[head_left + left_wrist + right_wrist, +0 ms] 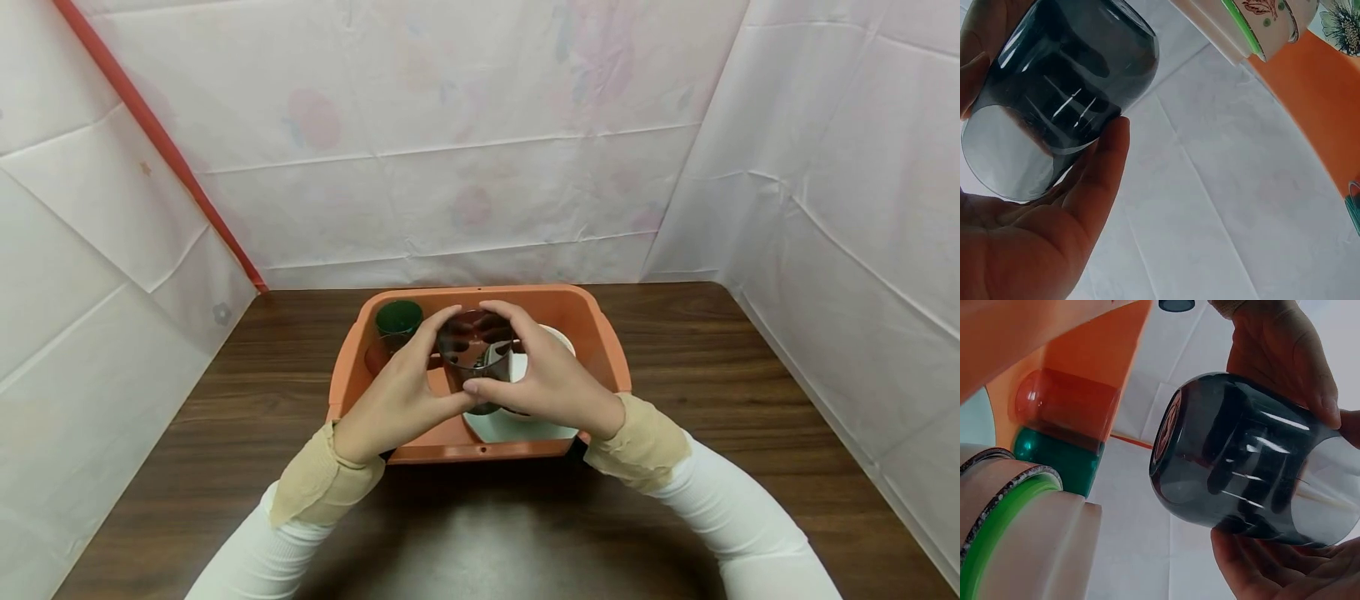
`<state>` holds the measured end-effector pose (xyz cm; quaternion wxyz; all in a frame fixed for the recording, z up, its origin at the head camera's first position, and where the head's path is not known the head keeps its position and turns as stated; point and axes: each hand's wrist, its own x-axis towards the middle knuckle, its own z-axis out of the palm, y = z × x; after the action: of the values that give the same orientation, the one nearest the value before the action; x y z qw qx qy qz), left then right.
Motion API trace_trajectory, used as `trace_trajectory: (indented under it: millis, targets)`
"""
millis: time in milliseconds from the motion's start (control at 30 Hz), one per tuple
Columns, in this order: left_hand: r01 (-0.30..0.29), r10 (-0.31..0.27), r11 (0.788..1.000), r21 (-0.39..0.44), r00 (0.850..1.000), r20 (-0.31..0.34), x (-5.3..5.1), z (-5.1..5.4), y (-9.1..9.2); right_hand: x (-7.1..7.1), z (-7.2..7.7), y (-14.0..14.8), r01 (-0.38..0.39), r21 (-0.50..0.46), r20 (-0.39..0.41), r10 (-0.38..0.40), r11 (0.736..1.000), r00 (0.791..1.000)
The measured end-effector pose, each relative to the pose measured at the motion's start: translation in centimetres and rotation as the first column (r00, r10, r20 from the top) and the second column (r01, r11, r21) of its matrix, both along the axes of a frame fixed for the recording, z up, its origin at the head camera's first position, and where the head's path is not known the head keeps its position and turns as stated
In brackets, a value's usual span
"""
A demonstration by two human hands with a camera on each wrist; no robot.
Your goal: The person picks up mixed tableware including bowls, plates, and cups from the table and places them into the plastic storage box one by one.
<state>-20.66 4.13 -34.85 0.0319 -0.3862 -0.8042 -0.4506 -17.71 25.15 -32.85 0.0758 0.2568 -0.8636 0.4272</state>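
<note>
Between my two hands is a dark, see-through glass (476,343), held over the orange tub (480,451). My left hand (401,396) grips its left side, and my right hand (561,379) grips the right. Both thumbs lie along the near side of the glass, while the fingers curve round behind it. In the left wrist view the smooth glass (1079,69) is seen from below, its wall bare of any pattern. The right wrist view shows the same glass (1235,462) with fingers on opposite sides.
A green glass (399,316) and a red glass (1066,403) stand at the tub's left. On its right are stacked bowls (1035,531) and a pale green plate (517,427), partly hidden by my right hand. White sheeting (480,167) surrounds the brown wooden table (697,358).
</note>
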Motion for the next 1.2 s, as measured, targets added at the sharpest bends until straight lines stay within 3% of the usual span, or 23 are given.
trace_trajectory:
  millis: [267, 467, 633, 767, 900, 1033, 1200]
  targets:
    - [-0.017, 0.018, 1.0, -0.017, 1.0, 0.021, 0.1, 0.0, -0.5, 0.0, 0.0, 0.5, 0.005, 0.026, -0.011, -0.005, 1.0, 1.0]
    - [-0.082, 0.085, 0.995, -0.05, 0.994, 0.065, 0.2, 0.1, -1.5, 0.0, 0.0, 2.4, 0.081, -0.007, 0.017, -0.081, 0.997, 0.997]
    - [-0.142, 0.147, 0.987, -0.081, 0.987, 0.059, 0.0, -0.1, -2.9, -0.2, -0.1, 4.9, 0.162, -0.018, 0.04, -0.161, 0.987, 0.986]
    - [-0.172, 0.18, 0.979, -0.111, 0.981, 0.068, -0.1, -0.4, -4.2, -0.5, -0.3, 7.4, 0.263, 0.031, 0.087, -0.264, 0.964, 0.961]
    - [-0.198, 0.208, 0.965, -0.174, 0.977, 0.039, -0.4, -0.9, -5.5, -0.9, -0.8, 10.2, 0.349, 0.109, 0.141, -0.362, 0.931, 0.921]
    - [-0.205, 0.21, 0.954, -0.219, 0.978, 0.004, -0.8, -1.7, -6.8, -1.1, -1.5, 12.5, 0.396, 0.199, 0.172, -0.43, 0.896, 0.886]
    - [-0.218, 0.225, 0.949, -0.228, 0.974, 0.004, -1.1, -3.0, -7.9, -1.5, -3.2, 14.1, 0.402, 0.27, 0.201, -0.46, 0.875, 0.865]
